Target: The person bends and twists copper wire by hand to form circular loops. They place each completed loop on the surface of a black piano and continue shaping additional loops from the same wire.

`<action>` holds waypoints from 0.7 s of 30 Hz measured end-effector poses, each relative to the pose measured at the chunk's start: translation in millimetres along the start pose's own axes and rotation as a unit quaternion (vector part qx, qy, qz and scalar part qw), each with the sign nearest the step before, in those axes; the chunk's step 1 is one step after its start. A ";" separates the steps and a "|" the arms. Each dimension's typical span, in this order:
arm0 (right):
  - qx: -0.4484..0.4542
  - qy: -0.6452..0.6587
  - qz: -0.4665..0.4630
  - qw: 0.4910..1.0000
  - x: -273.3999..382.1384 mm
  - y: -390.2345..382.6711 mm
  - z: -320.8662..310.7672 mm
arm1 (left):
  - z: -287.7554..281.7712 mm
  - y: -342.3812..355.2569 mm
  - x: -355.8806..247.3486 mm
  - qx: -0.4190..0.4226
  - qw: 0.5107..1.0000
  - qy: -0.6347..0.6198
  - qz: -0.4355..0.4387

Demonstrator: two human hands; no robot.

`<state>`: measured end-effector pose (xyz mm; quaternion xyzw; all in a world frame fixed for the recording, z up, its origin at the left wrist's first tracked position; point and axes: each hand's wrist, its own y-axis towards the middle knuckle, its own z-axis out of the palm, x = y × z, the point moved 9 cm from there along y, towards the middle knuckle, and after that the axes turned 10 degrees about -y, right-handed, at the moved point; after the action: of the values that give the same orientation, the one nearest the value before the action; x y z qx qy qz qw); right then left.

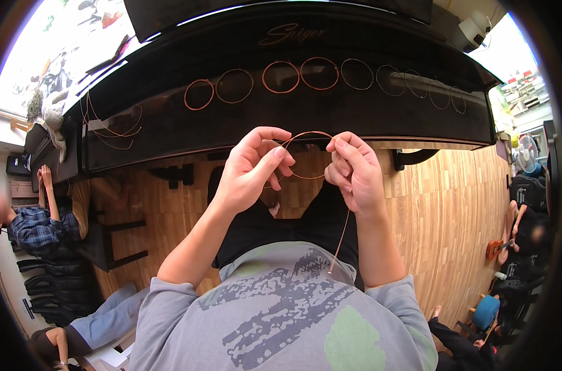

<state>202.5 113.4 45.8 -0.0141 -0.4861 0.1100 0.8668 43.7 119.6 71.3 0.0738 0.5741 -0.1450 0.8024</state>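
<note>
A thin copper-coloured guitar string (312, 132) is bent into a loop between my two hands, just in front of the black piano's edge. My left hand (250, 170) pinches the loop's left side between thumb and fingers. On the other side, my right hand (358, 170) grips the string with its fingers curled. Below that hand a loose tail hangs toward my shirt, with a small knob at its tip. Beyond my hands, several coiled strings lie in a row on the glossy black piano (231, 127), among them a copper ring (281, 91) and a thinner pale ring (371, 74).
Loose uncoiled strings (117, 134) lie at the piano's left end. A person in a checked shirt (43, 229) sits at far left, near a black bench (117, 238). Other people sit along the right, one by a small orange string instrument (494, 249). A fan (527, 151) stands beyond them.
</note>
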 end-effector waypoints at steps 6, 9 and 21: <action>0.008 0.008 0.014 1.000 -4.9 1.5 3.1 | -0.1 4.2 2.2 -0.006 1.000 0.005 -0.005; 0.014 -0.001 0.021 1.000 -6.8 1.5 4.7 | 1.2 6.2 1.2 0.001 1.000 -0.001 0.003; 0.024 -0.136 -0.001 0.990 -1.2 -0.7 9.7 | -12.4 10.7 -2.2 -0.043 0.998 -0.029 0.026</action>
<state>193.9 111.7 50.0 0.0219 -0.5969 0.1217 0.7928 35.3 133.6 68.7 0.0502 0.5541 -0.1013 0.8247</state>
